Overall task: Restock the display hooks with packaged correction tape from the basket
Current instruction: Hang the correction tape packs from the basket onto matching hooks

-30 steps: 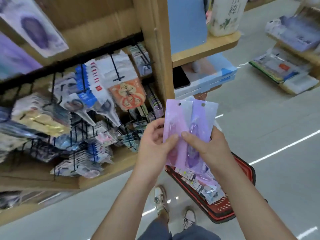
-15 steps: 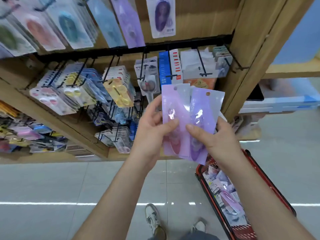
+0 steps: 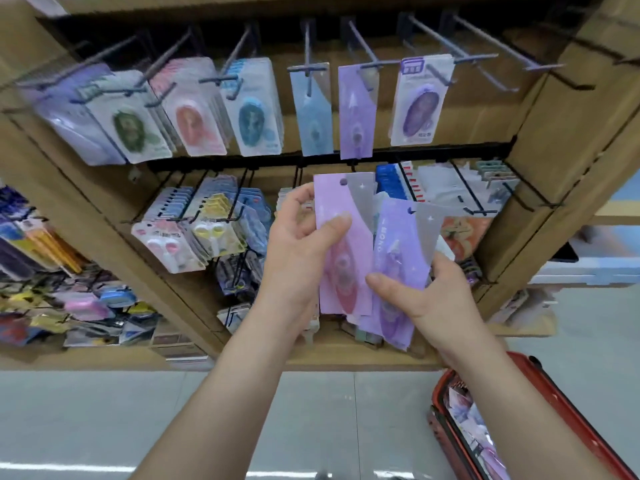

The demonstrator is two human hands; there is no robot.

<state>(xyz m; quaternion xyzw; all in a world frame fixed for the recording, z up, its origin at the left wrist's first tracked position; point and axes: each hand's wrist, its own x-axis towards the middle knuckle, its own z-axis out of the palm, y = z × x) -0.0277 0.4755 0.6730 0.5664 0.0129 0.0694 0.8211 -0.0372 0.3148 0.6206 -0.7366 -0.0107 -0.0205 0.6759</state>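
My left hand holds a pink-lilac carded correction tape pack with a round hang hole. The thumb lies across its front and the fingers curl behind its left edge. My right hand grips the lower part of a purple carded correction tape pack, thumb on the front. The fingers behind it are hidden by the card. The two packs overlap along their inner edges, in front of the lower hook row. Further card edges show behind the purple pack, but I cannot count them.

The red plastic basket sits on the floor at lower right, cut off by the frame edge. The packets inside it are blurred and cannot be told apart.

On the upper row of the wooden display shelf, a single purple pack and a single pale blue pack hang side by side. A white-backed pack with a purple oval hangs to their right. The grey metal hooks at the far right of that row stand bare. Packs at the left of both rows are smeared, and their print is illegible. My hands and the held packs cover the middle of the lower row.
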